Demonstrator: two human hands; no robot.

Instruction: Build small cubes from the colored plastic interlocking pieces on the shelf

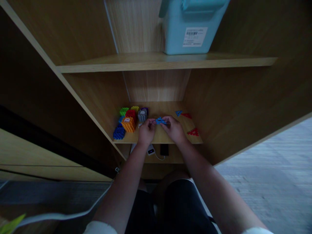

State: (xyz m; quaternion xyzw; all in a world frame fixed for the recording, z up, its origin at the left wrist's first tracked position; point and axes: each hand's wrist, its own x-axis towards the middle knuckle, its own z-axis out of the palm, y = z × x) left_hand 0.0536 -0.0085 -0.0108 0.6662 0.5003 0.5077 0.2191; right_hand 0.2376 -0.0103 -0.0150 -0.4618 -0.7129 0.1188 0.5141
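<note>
Between my two hands, over the middle shelf, is a small blue plastic building piece [160, 121] with a toothed outline. My left hand [147, 131] pinches its left end with closed fingers. On its right end the fingers of my right hand [174, 129] are closed too. Left of my hands stand stacks of toothed plastic pieces: an orange stack [129, 124], a dark blue stack [119, 132], a red stack [131, 114], a grey stack [142, 115] and several more. To the right lie a blue triangular piece [178, 113], a red piece [186, 115] and a red triangular piece [193, 132].
A light blue lidded box [187, 39] with a label stands on the upper shelf [136, 63]. Below the middle shelf [165, 138] are a white device [150, 149] with a cable and a black flat object [164, 149]. Wooden side panels enclose the shelves.
</note>
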